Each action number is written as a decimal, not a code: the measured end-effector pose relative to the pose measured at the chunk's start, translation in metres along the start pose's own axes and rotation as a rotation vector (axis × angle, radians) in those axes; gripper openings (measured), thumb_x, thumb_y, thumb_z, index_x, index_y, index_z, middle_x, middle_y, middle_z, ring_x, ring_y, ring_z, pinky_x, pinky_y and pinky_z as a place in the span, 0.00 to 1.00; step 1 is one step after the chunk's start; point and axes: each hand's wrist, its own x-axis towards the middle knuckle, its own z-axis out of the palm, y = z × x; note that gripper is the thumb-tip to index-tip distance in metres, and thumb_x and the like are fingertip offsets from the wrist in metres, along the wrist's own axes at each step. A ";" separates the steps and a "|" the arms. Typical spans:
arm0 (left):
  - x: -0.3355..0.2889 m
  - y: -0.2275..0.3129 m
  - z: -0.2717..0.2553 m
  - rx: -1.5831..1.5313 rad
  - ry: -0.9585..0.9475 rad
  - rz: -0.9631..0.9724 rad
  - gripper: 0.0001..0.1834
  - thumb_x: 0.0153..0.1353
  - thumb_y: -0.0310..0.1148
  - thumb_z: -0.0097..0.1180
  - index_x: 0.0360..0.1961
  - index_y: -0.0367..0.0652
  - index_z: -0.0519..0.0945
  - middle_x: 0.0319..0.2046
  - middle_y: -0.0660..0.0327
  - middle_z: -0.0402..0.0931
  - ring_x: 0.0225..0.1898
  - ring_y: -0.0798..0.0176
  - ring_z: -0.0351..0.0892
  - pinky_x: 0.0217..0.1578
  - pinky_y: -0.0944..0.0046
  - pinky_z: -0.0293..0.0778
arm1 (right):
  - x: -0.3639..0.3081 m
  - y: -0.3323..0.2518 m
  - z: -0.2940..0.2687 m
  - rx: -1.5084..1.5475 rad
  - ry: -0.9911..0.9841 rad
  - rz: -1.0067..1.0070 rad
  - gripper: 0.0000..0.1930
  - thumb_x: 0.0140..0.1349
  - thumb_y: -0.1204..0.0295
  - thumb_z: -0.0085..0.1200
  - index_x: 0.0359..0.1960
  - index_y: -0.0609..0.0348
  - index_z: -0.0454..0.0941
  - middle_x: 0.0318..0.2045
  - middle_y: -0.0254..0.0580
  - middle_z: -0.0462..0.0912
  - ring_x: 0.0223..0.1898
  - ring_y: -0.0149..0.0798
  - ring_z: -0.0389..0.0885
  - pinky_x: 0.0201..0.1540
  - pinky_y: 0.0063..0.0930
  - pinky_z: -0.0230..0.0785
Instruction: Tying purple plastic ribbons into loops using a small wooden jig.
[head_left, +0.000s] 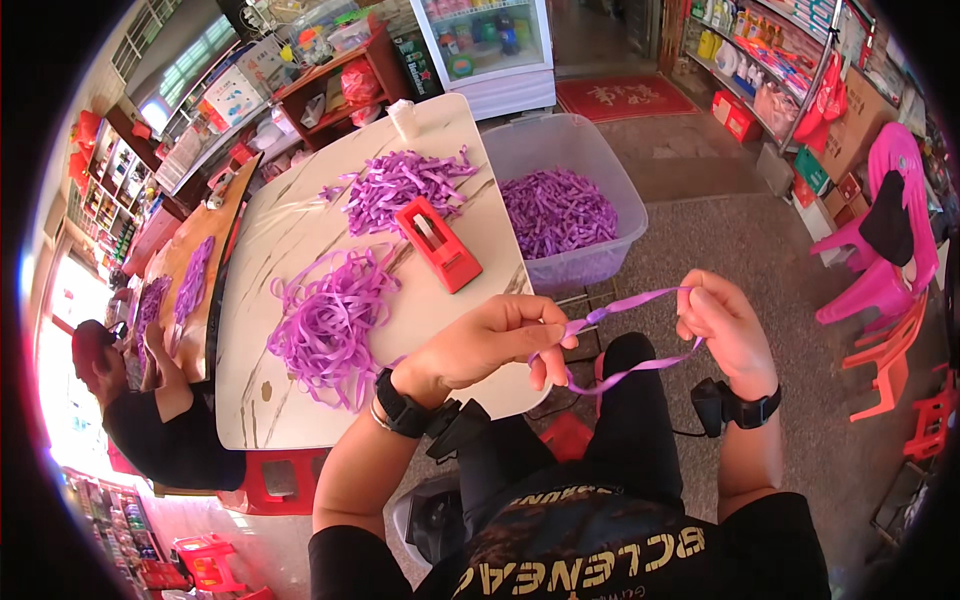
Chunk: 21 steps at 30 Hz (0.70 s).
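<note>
Between my two hands a loop of purple ribbon (pixel 640 382) is stretched out over my lap, past the table's right edge. My left hand (pixel 500 345) pinches one end of it, near a small knot or bead-like bit on the upper strand. The other end is gripped by the fingertips of my right hand (pixel 725 325). On the table, left of my left hand, lies a loose heap of long purple ribbons (pixel 335 320). Behind it sits a pile of shorter, folded purple ribbon pieces (pixel 400 188). A red tape dispenser (pixel 440 245) stands beside that pile.
A clear plastic bin (pixel 625 200) full of purple ribbon pieces stands against the marble-patterned table (pixel 300 425). At far left a person (pixel 165 420) sits at a wooden table with more ribbons (pixel 193 280). Pink chairs (pixel 885 240) and an orange stool (pixel 890 355) stand at right.
</note>
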 end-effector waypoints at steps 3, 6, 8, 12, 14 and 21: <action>0.000 0.001 0.000 0.086 0.041 0.053 0.06 0.60 0.27 0.46 0.34 0.36 0.72 0.24 0.57 0.77 0.23 0.71 0.75 0.23 0.74 0.68 | -0.005 0.001 -0.006 0.130 0.029 0.005 0.10 0.62 0.65 0.43 0.29 0.58 0.66 0.12 0.21 0.51 0.14 0.19 0.48 0.20 0.16 0.47; -0.004 0.003 -0.005 0.173 0.075 0.028 0.03 0.58 0.25 0.48 0.32 0.36 0.72 0.23 0.57 0.77 0.21 0.73 0.73 0.20 0.76 0.66 | -0.011 -0.002 -0.020 0.244 0.083 0.009 0.09 0.63 0.66 0.42 0.28 0.58 0.65 0.12 0.21 0.50 0.14 0.18 0.47 0.17 0.14 0.42; -0.011 0.005 -0.010 0.181 0.114 -0.003 0.03 0.57 0.24 0.49 0.32 0.36 0.72 0.23 0.58 0.77 0.20 0.74 0.73 0.18 0.77 0.65 | -0.013 -0.005 -0.027 0.272 0.133 0.000 0.10 0.63 0.66 0.41 0.27 0.57 0.64 0.12 0.20 0.49 0.13 0.17 0.46 0.15 0.13 0.39; -0.021 -0.004 -0.020 0.152 0.221 -0.010 0.02 0.56 0.24 0.49 0.31 0.37 0.72 0.21 0.58 0.77 0.18 0.75 0.72 0.15 0.79 0.61 | -0.021 -0.006 -0.042 0.261 0.160 -0.019 0.07 0.63 0.68 0.42 0.29 0.57 0.65 0.13 0.20 0.50 0.14 0.16 0.47 0.15 0.12 0.39; -0.023 -0.009 -0.025 0.132 0.227 -0.005 0.02 0.57 0.24 0.49 0.31 0.37 0.72 0.21 0.58 0.77 0.18 0.75 0.71 0.15 0.79 0.61 | -0.021 -0.006 -0.042 0.254 0.148 -0.009 0.07 0.63 0.69 0.42 0.29 0.57 0.65 0.13 0.20 0.50 0.14 0.16 0.47 0.15 0.12 0.39; -0.023 -0.017 -0.028 0.113 0.221 -0.035 0.02 0.57 0.24 0.50 0.31 0.37 0.72 0.21 0.58 0.77 0.16 0.76 0.69 0.16 0.78 0.61 | -0.018 -0.009 -0.035 0.232 0.119 0.007 0.06 0.62 0.70 0.43 0.30 0.60 0.66 0.14 0.21 0.53 0.14 0.16 0.48 0.16 0.12 0.40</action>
